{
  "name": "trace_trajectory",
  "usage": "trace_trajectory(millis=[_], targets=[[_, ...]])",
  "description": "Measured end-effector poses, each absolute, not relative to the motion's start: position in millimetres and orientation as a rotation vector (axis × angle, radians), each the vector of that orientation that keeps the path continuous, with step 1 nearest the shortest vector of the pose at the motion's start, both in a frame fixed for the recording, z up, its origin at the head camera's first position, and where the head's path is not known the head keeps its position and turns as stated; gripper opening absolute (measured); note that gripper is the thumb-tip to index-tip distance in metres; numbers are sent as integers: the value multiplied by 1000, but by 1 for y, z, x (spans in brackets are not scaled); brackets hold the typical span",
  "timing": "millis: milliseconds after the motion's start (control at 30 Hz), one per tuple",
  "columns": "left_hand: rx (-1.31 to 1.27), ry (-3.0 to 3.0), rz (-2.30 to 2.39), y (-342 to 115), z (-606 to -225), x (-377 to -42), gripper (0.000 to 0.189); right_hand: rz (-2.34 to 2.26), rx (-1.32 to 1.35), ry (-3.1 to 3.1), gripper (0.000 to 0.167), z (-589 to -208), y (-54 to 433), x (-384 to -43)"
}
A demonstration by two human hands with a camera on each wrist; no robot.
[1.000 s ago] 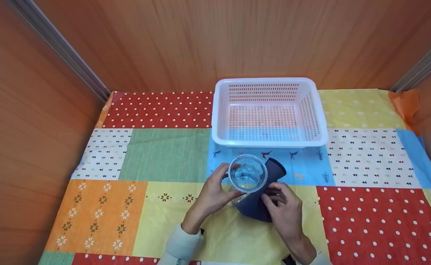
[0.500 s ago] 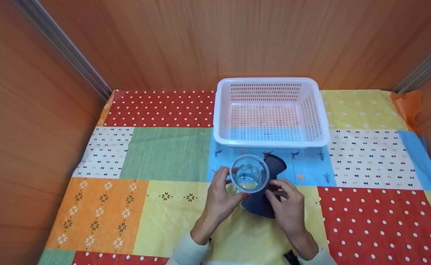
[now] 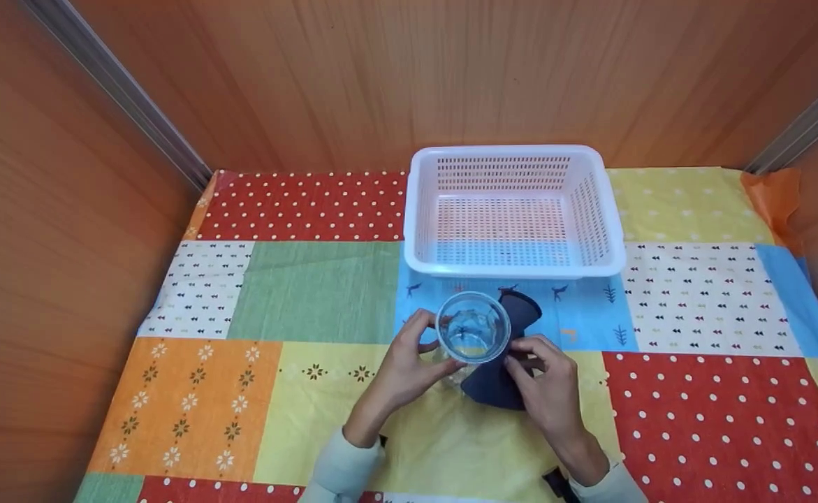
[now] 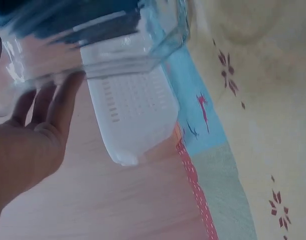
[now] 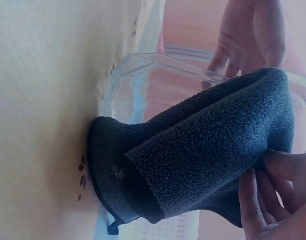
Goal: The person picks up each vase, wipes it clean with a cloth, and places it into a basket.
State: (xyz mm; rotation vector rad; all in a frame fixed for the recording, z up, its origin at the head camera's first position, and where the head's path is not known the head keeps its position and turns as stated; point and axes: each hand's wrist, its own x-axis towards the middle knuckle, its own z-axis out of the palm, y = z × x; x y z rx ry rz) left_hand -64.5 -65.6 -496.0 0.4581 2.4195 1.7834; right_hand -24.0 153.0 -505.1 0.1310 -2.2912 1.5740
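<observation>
While, from the head, the left hand (image 3: pixel 405 370) grips one glass jar (image 3: pixel 473 328), the right hand (image 3: pixel 550 383) pinches one dark cloth (image 3: pixel 495 385) at its four o'clock; one basket (image 3: pixel 513 271) sits at one o'clock. Left wrist: glass jar clear, angular. Right wrist: dark cloth nubby, folded.

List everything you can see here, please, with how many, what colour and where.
Clear container: one, colourless, in the left hand
Cloth: one, dark blue, right of the container, pinched by the right hand
Basket: one, white, on the tablecloth beyond the container
Tablecloth: one, multicoloured patchwork, under the basket
Wooden panels: three, orange-brown, at back, left and right
Metal strips: two, grey, in the back corners
Sleeves: two, pale, at the near edge
Hands: two; left holding the container, right pinching the cloth
</observation>
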Motion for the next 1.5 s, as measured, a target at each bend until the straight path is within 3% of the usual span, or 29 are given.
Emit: trace_trajectory(millis=[333, 967, 1500], targets=[[530, 2371, 1716, -72, -494, -74, 64, 1583, 139, -2323, 25, -509, 154, -25], [388, 2522, 1812, -59, -494, -59, 51, 1654, 168, -2259, 25, -504, 155, -36], [294, 2298, 1884, -66, -491, -69, 52, 1666, 152, -2336, 25, -505, 159, -37]])
